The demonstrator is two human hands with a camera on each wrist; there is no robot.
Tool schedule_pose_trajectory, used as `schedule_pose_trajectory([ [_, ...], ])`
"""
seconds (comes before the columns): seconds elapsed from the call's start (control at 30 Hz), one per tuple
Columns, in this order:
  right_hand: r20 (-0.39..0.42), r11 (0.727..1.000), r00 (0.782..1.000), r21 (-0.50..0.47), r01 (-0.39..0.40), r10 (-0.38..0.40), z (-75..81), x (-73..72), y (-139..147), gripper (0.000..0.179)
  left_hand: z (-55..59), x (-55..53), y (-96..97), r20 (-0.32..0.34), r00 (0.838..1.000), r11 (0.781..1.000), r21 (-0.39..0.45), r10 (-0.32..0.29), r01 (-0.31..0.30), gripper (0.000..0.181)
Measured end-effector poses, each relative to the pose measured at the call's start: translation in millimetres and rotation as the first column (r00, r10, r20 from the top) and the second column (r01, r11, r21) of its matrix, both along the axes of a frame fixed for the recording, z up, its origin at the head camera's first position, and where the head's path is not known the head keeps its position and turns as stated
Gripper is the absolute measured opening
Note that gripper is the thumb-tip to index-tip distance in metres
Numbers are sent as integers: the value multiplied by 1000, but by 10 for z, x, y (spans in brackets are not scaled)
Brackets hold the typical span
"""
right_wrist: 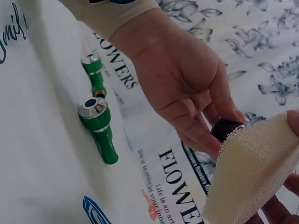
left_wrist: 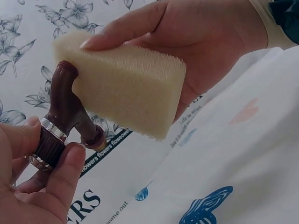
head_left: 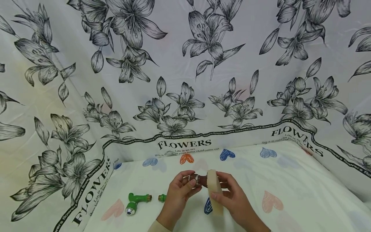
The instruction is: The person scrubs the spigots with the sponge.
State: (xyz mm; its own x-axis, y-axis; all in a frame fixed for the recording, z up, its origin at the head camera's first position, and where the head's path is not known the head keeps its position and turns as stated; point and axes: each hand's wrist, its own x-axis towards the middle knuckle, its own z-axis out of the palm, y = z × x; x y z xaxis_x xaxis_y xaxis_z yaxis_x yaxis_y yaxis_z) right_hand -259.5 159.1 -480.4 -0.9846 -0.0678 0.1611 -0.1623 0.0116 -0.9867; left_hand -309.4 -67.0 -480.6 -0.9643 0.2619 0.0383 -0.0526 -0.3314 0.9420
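Note:
My left hand (head_left: 177, 197) pinches a brown faucet (left_wrist: 65, 107) by its ribbed, silver-banded handle, between thumb and fingers. In the left wrist view the faucet's curved spout points up and its threaded inlet points down to the right. A cream, porous sponge block (left_wrist: 126, 88) is gripped in my right hand (head_left: 236, 201), thumb on one face and fingers on the other. The sponge stands right at the faucet's body; how firmly they touch I cannot tell. Most of the faucet is hidden behind the sponge in the right wrist view.
To the left on the heart-patterned white cloth (head_left: 246, 174) lies a green faucet (head_left: 138, 198) with a silver cap. A second green faucet (right_wrist: 95, 74) lies near it, partly covered by my left hand in the head view. A flower-printed curtain (head_left: 174, 106) hangs behind.

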Motion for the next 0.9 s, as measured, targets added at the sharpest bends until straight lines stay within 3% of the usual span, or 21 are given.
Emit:
schedule_pose_trajectory([
  [0.37,-27,991,995,94,96,-94,-95,-97,44,64,13,21,17,2,1000,1000,-4,-19,19,38],
  [0.67,-69,950,977,229,212,-201,-175,-170,98,74,30,38,35,2,999,999,-17,-41,41,39],
  [0.9,-18,957,980,215,195,-196,-169,-148,64,76,14,36,32,-5,999,999,-22,-37,37,39],
])
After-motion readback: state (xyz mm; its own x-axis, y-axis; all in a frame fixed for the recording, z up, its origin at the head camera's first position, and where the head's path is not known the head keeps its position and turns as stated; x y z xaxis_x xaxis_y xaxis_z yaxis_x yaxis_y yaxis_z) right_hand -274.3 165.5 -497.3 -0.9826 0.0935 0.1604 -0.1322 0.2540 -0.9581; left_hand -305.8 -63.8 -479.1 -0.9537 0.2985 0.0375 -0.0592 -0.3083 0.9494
